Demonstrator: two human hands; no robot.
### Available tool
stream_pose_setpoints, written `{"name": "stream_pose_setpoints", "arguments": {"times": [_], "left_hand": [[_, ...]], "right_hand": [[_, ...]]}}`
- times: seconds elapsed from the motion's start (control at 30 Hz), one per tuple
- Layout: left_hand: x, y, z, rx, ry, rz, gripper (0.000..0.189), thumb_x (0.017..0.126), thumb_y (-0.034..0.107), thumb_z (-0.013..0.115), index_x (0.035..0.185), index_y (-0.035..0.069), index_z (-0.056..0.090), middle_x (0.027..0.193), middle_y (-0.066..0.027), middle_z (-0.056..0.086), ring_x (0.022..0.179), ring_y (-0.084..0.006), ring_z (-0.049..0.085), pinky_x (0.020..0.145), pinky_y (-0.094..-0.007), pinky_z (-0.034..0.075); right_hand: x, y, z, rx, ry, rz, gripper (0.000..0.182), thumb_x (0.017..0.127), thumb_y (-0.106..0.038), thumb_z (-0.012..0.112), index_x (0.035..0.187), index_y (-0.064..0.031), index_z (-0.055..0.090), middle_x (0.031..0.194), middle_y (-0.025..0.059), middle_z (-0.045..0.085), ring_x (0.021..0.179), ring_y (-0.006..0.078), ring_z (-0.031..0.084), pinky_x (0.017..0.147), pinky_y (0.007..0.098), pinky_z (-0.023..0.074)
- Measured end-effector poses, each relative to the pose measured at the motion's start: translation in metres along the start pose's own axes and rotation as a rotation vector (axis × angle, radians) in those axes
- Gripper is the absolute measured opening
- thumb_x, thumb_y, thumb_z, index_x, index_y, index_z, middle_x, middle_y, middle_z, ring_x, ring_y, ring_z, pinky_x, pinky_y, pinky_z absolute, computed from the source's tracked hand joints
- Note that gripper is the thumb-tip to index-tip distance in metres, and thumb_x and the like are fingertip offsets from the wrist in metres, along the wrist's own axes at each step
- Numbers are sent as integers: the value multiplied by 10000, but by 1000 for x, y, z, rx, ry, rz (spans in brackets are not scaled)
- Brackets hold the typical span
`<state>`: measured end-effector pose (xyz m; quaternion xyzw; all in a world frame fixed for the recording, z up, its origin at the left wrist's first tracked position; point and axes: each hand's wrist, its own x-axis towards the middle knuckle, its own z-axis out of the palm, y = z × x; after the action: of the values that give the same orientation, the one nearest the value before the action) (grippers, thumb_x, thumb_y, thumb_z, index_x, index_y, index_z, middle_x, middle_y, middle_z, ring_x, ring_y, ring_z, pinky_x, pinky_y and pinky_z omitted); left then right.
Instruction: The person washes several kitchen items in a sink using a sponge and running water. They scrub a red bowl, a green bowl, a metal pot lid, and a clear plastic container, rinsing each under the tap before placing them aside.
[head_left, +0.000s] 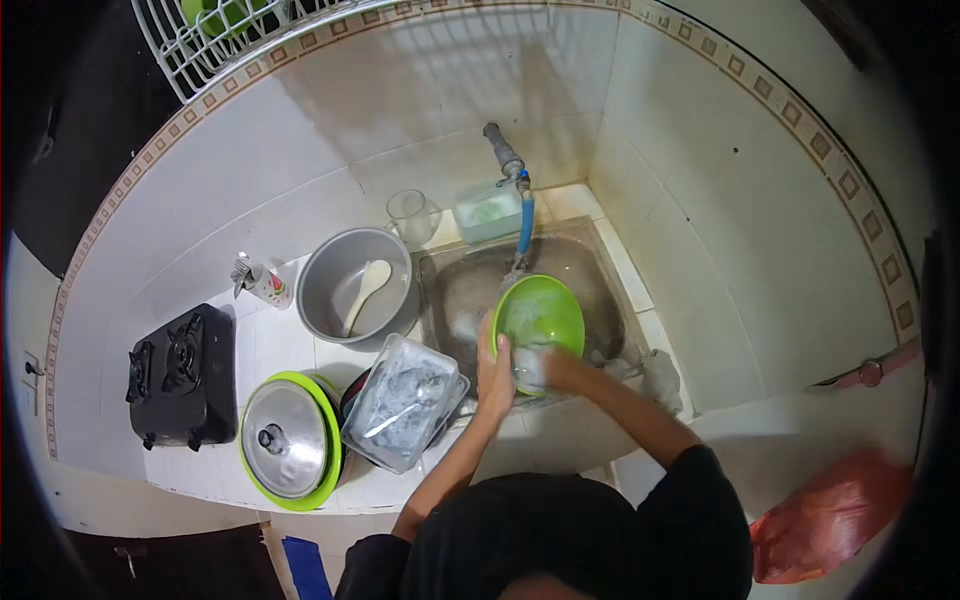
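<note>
Over the metal sink a lime-green plastic bowl is tilted with its inside facing up at me. My left hand grips the bowl's left rim. At the lower part of the bowl, my right hand presses a whitish, foamy scrubber against the inside; the hand is blurred. Suds show on the bowl's inner wall. Just above the bowl, a tap with a blue hose points down, and water seems to run from its end.
Left of the sink stand a grey pot with a rice paddle, a soapy clear plastic container, and a lidded green basin. Behind are a glass mug and a soap tub. A black gas stove sits farther left.
</note>
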<state>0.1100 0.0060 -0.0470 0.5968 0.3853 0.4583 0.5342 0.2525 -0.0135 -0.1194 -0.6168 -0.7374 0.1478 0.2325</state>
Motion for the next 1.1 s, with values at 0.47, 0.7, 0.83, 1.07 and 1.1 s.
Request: {"name": "stream_pose_setpoints", "arguments": {"times": [0.47,0.7,0.83,1.07,1.1], "left_hand": [[4,18,8,219,-100,135,545,910,384,365,1338,59,278,1344,-179,325,1244,-304,291,1030,-359,221],[20,23,-16,25,-136,70,633,887,470,382,1340,42,269,1361,-139,301,1258,-260,278,1041,-340,196],[15,-12,-9,-150,-83,-104,602,895,445,380,1336,47,275,1345,-127,312,1243,-242,281,1034,-333,192],[12,3,-5,-348,-22,-297,564,911,406,380,1337,56,261,1328,-105,320,1214,-205,307,1008,-341,239],[10,20,-3,-298,-13,-236,579,909,414,378,1340,49,252,1336,-107,311,1223,-207,296,1015,-342,226]], "right_hand": [[32,-2,-40,-210,523,44,480,731,-165,580,1162,-23,423,1114,185,470,1072,335,431,923,434,343],[23,8,-53,-348,-173,-331,182,751,-213,527,669,-92,635,681,103,622,565,263,597,516,392,473],[34,-3,-40,-581,222,195,191,746,-218,526,657,-78,621,648,105,605,520,253,577,478,364,443],[51,-44,-55,68,265,-253,431,788,-124,496,1201,-37,412,1245,233,364,1139,383,369,966,441,288],[56,-25,-69,-422,185,-380,403,804,-130,482,1194,-47,428,1241,219,385,1124,381,387,963,437,295]]}}
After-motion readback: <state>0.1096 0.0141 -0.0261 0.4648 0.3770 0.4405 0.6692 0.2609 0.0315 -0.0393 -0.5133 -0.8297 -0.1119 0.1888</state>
